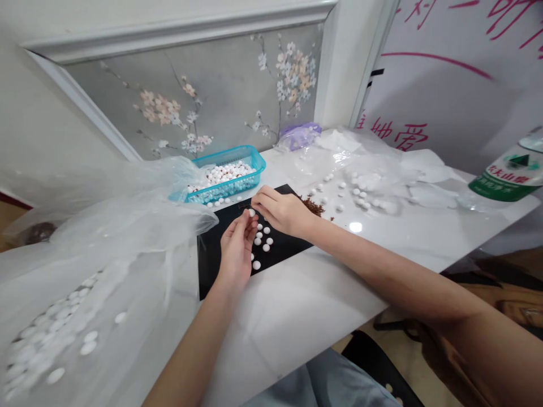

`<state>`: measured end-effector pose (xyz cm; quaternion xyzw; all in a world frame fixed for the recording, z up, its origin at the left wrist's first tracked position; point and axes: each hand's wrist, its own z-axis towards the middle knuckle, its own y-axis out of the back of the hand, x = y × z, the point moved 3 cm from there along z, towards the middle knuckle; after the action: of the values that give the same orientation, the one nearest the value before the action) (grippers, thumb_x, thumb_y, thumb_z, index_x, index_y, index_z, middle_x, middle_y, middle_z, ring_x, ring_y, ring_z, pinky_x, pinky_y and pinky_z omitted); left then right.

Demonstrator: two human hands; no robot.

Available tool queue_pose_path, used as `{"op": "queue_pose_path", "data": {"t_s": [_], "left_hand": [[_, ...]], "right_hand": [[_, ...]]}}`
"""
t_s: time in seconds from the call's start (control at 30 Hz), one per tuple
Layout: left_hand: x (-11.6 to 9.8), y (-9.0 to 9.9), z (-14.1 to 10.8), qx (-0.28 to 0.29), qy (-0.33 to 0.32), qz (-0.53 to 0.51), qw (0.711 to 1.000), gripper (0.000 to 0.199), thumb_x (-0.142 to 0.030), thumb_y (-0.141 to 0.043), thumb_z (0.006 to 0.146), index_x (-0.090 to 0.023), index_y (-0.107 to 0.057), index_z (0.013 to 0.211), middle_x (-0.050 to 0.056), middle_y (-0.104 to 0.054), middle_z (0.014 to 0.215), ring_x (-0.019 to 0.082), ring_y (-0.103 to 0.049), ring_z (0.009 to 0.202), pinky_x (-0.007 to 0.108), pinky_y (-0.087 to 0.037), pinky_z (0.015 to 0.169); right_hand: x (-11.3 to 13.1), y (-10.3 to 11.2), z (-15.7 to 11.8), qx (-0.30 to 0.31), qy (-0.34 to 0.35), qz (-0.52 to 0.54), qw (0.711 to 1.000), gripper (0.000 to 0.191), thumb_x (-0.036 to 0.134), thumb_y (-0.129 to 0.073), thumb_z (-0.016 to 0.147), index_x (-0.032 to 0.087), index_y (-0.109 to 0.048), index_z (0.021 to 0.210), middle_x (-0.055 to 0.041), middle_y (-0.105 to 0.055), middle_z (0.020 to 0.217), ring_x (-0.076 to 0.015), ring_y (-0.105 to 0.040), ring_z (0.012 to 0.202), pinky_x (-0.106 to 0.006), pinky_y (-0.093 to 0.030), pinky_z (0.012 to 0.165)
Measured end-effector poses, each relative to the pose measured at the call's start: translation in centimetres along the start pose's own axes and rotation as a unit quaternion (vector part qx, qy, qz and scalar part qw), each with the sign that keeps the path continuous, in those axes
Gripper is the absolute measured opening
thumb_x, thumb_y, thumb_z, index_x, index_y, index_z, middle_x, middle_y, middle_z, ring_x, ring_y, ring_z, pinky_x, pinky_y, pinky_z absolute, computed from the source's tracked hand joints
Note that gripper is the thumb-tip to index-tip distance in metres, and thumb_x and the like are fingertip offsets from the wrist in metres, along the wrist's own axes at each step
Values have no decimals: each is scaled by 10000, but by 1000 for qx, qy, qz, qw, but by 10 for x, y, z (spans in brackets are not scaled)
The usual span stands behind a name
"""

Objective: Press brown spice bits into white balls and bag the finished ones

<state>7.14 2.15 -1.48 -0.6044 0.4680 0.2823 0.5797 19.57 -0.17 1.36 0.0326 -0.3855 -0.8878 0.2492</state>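
A small white round piece point(251, 212) is pinched between the thumb and fingers of my left hand point(238, 243), over a black mat point(212, 243). Right beside it, my right hand point(282, 210) has its fingers pressed together; whatever lies between their tips is too small to make out. Several more white round pieces point(266, 230) lie loose on the mat below my hands. Past my right wrist, partly covered by it, is a heap of small reddish-brown bits point(313, 207).
Behind the mat stands a blue plastic basket point(259, 164) full of white pieces with brown bits. Clear plastic bags point(139, 226) with white pieces lie at left; more loose pieces point(362, 195) and plastic lie at right. A large water bottle point(504, 181) is by the right edge.
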Motion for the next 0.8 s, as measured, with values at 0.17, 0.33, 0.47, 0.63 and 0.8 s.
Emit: {"op": "queue_pose_path", "data": {"t_s": [0.17,0.33,0.47,0.63,0.8], "left_hand": [[0,1,0,-8,12,-15,1000,102,-224,-724,686,-146,-662,665,-20,-645,665,42,-577,594,171,-471,655],[-1,2,1,4,14,-34,999,93,-226,-736,672,-156,-675,685,-39,-640,652,28,-571,579,152,-462,646],[-3,2,1,13,7,-32,999,78,-221,-733,673,-161,-684,685,-35,-649,666,34,-576,591,162,-468,670],[-3,2,1,14,14,-49,999,86,-202,-751,653,-149,-692,688,-36,-652,656,20,-577,579,128,-469,626],[-5,3,3,21,14,-52,998,134,-211,-767,628,-122,-695,697,-32,-651,651,13,-580,567,108,-466,584]], "right_hand": [[0,-1,-1,5,0,48,999,181,184,-319,941,169,-497,922,-77,-567,923,-135,-555,726,-234,-433,587],[3,6,-2,-4,10,119,993,113,217,-460,872,157,-472,967,-92,-548,952,-160,-557,804,-252,-471,637],[3,8,-2,-12,11,128,992,108,238,-468,879,169,-470,962,-85,-545,942,-161,-546,807,-255,-466,636],[3,6,-1,-19,25,146,989,89,215,-441,901,170,-476,970,-87,-545,954,-147,-545,799,-236,-461,623],[5,5,-1,-26,39,165,985,84,203,-428,905,162,-483,953,-82,-537,921,-147,-538,794,-243,-467,632]]}}
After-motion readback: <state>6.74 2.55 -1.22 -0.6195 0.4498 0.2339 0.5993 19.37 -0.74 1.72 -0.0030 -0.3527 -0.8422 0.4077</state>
